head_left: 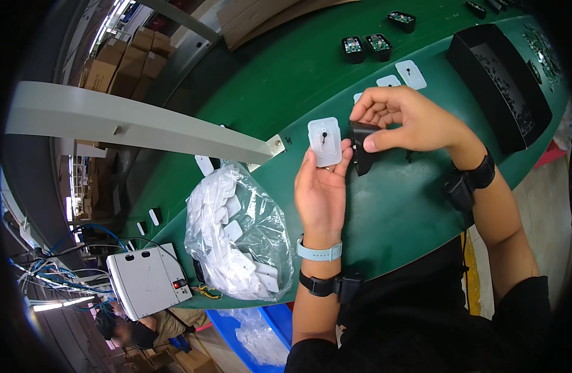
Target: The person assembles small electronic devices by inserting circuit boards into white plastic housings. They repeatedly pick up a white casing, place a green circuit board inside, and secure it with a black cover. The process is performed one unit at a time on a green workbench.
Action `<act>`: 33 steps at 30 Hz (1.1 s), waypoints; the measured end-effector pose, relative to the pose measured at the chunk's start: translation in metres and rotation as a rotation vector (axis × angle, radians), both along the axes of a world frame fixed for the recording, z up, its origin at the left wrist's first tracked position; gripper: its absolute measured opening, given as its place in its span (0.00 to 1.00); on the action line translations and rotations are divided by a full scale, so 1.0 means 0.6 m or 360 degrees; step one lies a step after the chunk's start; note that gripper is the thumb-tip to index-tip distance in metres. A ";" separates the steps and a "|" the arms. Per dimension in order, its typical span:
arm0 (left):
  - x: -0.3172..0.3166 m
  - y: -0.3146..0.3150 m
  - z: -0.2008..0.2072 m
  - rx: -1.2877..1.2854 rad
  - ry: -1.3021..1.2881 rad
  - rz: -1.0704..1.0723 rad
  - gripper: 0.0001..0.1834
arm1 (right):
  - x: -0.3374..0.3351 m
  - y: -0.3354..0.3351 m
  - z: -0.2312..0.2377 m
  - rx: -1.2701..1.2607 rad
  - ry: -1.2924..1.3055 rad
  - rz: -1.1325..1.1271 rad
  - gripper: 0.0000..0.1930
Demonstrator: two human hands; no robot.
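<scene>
My left hand [324,189] holds up a white rectangular plastic cover [325,152], gripped by its lower edges between thumb and fingers. A small black part [324,135] sits in the middle of that cover. Just to its right, my right hand [401,121] is closed on a black plastic housing [364,149], with the thumb on its near side. The housing is tilted and right beside the cover; whether they touch I cannot tell. Beyond my right hand, another white cover [411,75] lies on the green table with a black part on it, and more covers are partly hidden.
A clear bag [236,242] of white covers lies left on the table [391,230]. A black tray [472,74] of small black parts stands right. Black housings with circuit boards [379,46] sit at the back. A metal beam [143,121] crosses the left; a grey box [146,280] stands below it.
</scene>
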State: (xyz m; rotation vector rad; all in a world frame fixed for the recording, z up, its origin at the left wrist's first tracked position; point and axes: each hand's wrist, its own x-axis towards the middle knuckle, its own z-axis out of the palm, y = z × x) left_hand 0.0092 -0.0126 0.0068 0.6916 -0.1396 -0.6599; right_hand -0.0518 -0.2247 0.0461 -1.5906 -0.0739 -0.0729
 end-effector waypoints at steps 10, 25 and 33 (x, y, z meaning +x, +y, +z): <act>-0.016 -0.014 0.008 0.0186 -0.0122 -0.0056 0.27 | 0.006 0.005 -0.003 -0.0022 0.0029 -0.0310 0.15; -0.026 -0.017 0.000 0.0452 -0.0324 -0.0085 0.27 | 0.001 0.012 0.003 -0.0171 0.0072 -0.0326 0.16; -0.022 -0.011 -0.007 0.0524 -0.0508 -0.0036 0.24 | 0.000 0.008 -0.001 -0.0181 0.0051 -0.0211 0.18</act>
